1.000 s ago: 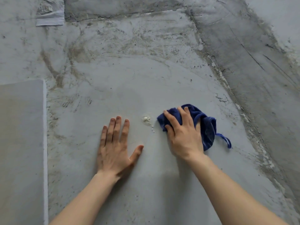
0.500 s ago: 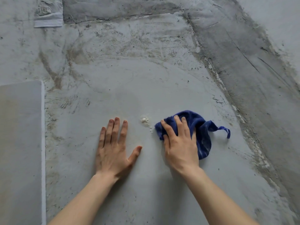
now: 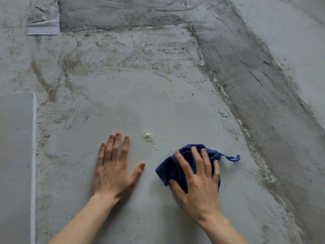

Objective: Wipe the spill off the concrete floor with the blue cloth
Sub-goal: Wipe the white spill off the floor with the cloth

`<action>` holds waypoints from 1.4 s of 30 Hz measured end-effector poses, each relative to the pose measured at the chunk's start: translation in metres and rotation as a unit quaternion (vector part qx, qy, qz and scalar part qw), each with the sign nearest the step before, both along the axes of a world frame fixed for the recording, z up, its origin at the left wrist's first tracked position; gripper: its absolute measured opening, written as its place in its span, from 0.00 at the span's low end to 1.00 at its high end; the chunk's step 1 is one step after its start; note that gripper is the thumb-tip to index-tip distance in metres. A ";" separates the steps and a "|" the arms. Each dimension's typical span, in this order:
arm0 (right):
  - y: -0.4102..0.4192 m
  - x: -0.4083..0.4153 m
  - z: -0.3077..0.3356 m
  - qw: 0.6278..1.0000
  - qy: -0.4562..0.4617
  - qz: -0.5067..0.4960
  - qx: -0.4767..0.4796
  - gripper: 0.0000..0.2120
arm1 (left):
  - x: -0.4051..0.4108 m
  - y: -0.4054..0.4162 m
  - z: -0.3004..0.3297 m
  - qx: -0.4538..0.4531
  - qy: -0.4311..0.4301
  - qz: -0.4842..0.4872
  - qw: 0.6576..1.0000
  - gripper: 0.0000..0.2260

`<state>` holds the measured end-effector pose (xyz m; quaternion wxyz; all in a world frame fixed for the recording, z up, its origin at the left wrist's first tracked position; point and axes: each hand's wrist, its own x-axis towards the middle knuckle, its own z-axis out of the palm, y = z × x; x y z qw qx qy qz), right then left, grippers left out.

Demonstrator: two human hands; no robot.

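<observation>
A small whitish spill (image 3: pixel 148 136) with a few tiny drops trailing below it lies on the grey concrete floor (image 3: pixel 175 106). The bunched blue cloth (image 3: pixel 169 169) sits on the floor to the lower right of the spill, a thin loop sticking out to its right. My right hand (image 3: pixel 197 182) presses flat on top of the cloth, fingers spread, covering much of it. My left hand (image 3: pixel 112 168) rests palm down on the bare floor left of the spill, fingers together and thumb out, holding nothing.
A paler smooth slab (image 3: pixel 15 155) with a light edge runs down the left side. A darker rough cement band (image 3: pixel 255 88) crosses diagonally on the right and along the top. A crumpled pale wrapper (image 3: pixel 43 20) lies at the top left.
My right hand has dragged the cloth toward me and away from the spill, opening a gap between them. The left hand has stayed flat in place.
</observation>
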<state>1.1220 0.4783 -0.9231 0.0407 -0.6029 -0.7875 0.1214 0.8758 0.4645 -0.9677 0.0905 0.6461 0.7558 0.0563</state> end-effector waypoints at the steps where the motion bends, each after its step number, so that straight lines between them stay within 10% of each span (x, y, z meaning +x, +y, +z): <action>1: 0.002 0.003 0.001 1.000 -0.002 -0.013 -0.009 0.36 | 0.000 0.000 0.000 -0.001 0.000 0.001 1.000 0.40; 13: 0.025 -0.028 -0.005 0.973 0.199 0.034 0.112 0.13 | -0.001 0.001 0.000 -0.001 0.006 -0.004 1.000 0.41; 24: 0.054 -0.041 -0.033 0.974 0.119 0.183 0.064 0.19 | 0.000 0.001 -0.003 0.018 0.011 -0.007 1.000 0.41; 42: 0.142 -0.124 -0.018 0.989 0.109 0.100 -0.003 0.17 | 0.000 0.003 0.000 -0.004 0.031 -0.007 0.999 0.43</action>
